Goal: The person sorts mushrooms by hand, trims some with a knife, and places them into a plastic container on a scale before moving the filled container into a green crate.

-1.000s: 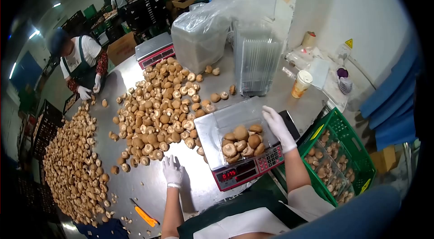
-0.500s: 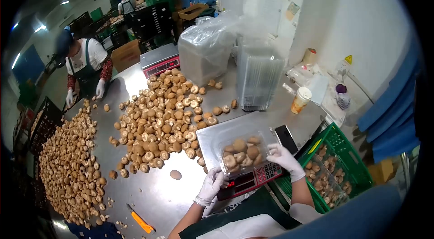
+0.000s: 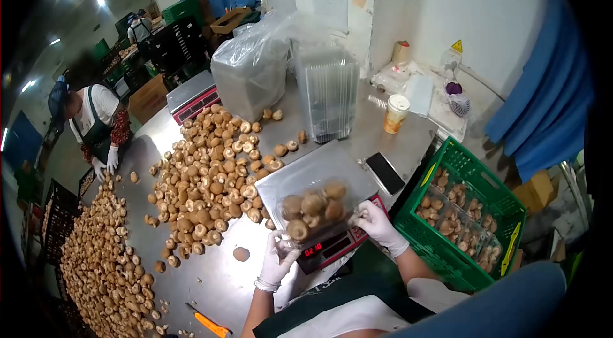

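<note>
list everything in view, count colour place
mushrooms: many, brown, table
table: one, silver, centre
scales: two, red-silver, table
filled tray: one, clear, front scale
tray stack: one, clear, back
bag: one, clear, back
cup: one, white-orange, right
phone: one, black, beside scale
near crate: one, green, right
knife: one, orange, near edge
curtains: several, blue, back, right
nearest worker: one, white shirt, left
left hand: one, white glove, beside tray
right hand: one, white glove, beside tray

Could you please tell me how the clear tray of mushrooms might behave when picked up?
The tray looks like thin, see-through plastic, so it may flex somewhat if squeezed. The mushrooms inside are rounded and look loose, so they could roll and shift its balance if it tilts.
</note>
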Tool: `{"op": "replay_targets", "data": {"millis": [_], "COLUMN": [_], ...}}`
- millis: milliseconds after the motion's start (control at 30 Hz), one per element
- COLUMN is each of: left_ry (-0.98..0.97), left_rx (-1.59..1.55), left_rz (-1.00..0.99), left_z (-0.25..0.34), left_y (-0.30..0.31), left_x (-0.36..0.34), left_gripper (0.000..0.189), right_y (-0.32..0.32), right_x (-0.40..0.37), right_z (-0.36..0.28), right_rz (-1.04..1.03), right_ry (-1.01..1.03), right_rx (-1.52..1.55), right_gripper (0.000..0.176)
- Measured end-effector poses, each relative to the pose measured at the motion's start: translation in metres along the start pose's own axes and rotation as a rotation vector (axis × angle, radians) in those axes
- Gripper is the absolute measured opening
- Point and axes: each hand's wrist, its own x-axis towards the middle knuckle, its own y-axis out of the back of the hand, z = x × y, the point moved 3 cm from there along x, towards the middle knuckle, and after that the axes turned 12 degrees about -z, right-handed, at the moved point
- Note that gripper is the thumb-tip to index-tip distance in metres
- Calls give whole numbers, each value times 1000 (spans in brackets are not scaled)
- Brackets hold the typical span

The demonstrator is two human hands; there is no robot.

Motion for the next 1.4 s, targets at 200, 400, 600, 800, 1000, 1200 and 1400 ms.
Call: {"op": "replay_targets", "data": {"millis": [200, 400, 600, 800, 1000, 1200, 1400], "left_ry": [-240, -162, -90, 69, 169, 272, 320], "left_rx": [727, 19, 399, 89, 269, 329, 316], "left_rz": [48, 27, -363, -297, -41, 153, 399], "left_z": [19, 13, -35, 4, 3, 8, 12], "left_y": [-13, -32, -76, -96, -37, -10, 13], "left_x": [2, 4, 11, 16, 16, 8, -28], "left_gripper": [66, 58, 64, 83, 73, 70, 66], "right_y": [-3, -4, -43, 49, 215, 327, 345], "right_x": [-7, -25, -48, -75, -154, -156, -125], "right_z": [-42, -26, 15, -6, 7, 67, 85], "right_rz": [18, 90, -248, 586, 1156, 1356, 1040], "right_ry": [399, 392, -1, 219, 129, -135, -863], "right_rx": [-752, 24, 525, 1222, 494, 346, -509], "right_gripper": [12, 26, 70, 20, 48, 73, 65]}}
